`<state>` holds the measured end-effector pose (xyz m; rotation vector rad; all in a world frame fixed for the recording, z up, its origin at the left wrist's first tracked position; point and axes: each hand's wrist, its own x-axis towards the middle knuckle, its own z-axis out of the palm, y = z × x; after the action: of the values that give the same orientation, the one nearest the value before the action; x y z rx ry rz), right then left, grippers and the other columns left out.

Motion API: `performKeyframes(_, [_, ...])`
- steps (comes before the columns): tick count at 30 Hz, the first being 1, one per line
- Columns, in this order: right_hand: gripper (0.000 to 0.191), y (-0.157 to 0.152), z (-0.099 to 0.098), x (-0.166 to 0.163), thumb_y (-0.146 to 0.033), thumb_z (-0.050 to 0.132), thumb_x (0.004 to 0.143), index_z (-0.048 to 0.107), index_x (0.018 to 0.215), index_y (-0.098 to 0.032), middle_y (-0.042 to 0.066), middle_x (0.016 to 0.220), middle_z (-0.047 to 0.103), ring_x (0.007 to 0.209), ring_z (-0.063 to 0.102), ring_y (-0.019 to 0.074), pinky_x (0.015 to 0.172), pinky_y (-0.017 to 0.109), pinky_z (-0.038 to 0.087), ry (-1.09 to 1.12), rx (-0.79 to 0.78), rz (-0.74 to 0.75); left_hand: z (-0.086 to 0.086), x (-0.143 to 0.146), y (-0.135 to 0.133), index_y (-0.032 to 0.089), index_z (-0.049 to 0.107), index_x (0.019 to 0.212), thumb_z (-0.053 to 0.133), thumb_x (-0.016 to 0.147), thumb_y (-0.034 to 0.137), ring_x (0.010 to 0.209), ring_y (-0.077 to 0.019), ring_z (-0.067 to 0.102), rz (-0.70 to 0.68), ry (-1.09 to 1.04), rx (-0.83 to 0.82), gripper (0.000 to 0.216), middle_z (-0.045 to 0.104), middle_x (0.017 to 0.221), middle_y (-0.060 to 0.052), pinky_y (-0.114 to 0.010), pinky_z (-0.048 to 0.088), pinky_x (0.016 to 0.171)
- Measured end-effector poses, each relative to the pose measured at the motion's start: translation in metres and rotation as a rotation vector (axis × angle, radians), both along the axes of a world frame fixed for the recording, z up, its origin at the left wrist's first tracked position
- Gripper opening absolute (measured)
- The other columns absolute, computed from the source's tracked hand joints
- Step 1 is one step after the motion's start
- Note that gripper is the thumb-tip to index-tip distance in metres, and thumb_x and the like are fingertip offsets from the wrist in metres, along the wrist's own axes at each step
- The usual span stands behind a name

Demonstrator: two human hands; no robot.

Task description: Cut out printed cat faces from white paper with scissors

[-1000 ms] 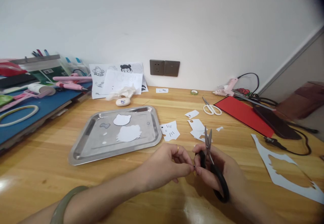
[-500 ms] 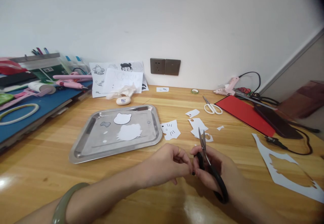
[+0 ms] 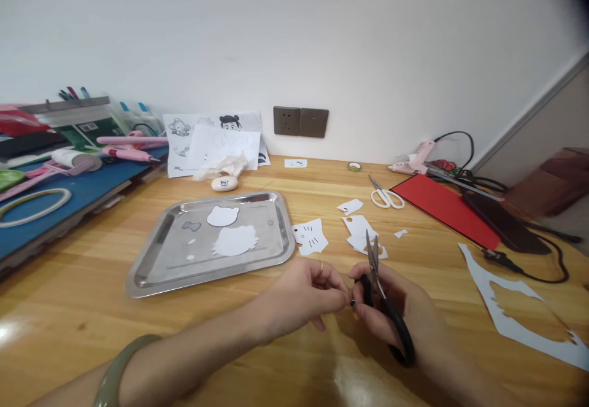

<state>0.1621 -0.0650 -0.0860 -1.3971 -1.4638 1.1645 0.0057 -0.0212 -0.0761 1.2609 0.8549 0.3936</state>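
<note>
My right hand (image 3: 391, 306) is wrapped round a pair of black-handled scissors (image 3: 399, 333), their blades pointing up and slightly parted. My left hand (image 3: 306, 296), with a ring on one finger, pinches near the right thumb. A tiny dark piece (image 3: 353, 302) shows between the two hands' fingertips; its kind is too small to make out. Just beyond the hands lie a white paper piece with drawn whiskers (image 3: 310, 236) and cut paper scraps (image 3: 361, 229). A metal tray (image 3: 151, 275) at left holds a white cat-head cutout (image 3: 223, 215), a larger white cutout (image 3: 234, 240) and a grey bow (image 3: 191, 226).
White-handled scissors (image 3: 387, 196), a red sheet (image 3: 446, 207), a pink glue gun (image 3: 416, 158) and a dark cable (image 3: 547, 279) lie at right. A large paper offcut (image 3: 515, 318) is near the right edge. Printed sheets (image 3: 184, 146) lean on the wall. Craft supplies crowd a blue surface (image 3: 105, 177) at left.
The scissors have turned slightly, their tips shifting a little right. Both hands stay close together, with only small finger movements; the dark piece has risen slightly.
</note>
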Motion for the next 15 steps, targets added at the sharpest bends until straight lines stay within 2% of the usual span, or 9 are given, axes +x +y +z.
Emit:
performKeyframes(6, [0.021, -0.0021, -0.0004, -0.0013, -0.018, 0.059, 0.065, 0.048, 0.082, -0.021, -0.005, 0.057, 0.052, 0.050, 0.051, 0.0115, 0.049, 0.023, 0.042, 0.010, 0.007, -0.039, -0.0021, 0.0027, -0.0004, 0.014, 0.057, 0.068, 0.059, 0.062, 0.022, 0.054, -0.0073, 0.045, 0.002, -0.023, -0.038, 0.011, 0.054, 0.063, 0.001, -0.016, 0.039, 0.043])
performKeyframes(12, [0.019, -0.0002, 0.0075, 0.0006, -0.023, 0.058, 0.064, 0.050, 0.081, -0.021, -0.006, 0.056, 0.050, 0.046, 0.048, 0.0105, 0.045, 0.022, 0.042, 0.001, 0.019, -0.059, -0.0016, 0.0009, -0.0019, 0.013, 0.058, 0.066, 0.061, 0.063, 0.023, 0.054, -0.0068, 0.044, 0.067, -0.132, -0.103, 0.011, 0.054, 0.062, 0.001, -0.015, 0.038, 0.042])
performKeyframes(15, [0.016, -0.0016, 0.0052, 0.0026, -0.029, 0.056, 0.069, 0.052, 0.080, -0.018, -0.005, 0.055, 0.047, 0.043, 0.047, 0.0099, 0.041, 0.021, 0.040, 0.070, -0.039, 0.054, 0.0055, -0.0021, -0.0006, 0.013, 0.059, 0.067, 0.062, 0.062, 0.024, 0.056, -0.0072, 0.045, 0.125, -0.186, -0.123, 0.013, 0.054, 0.062, 0.001, -0.014, 0.038, 0.042])
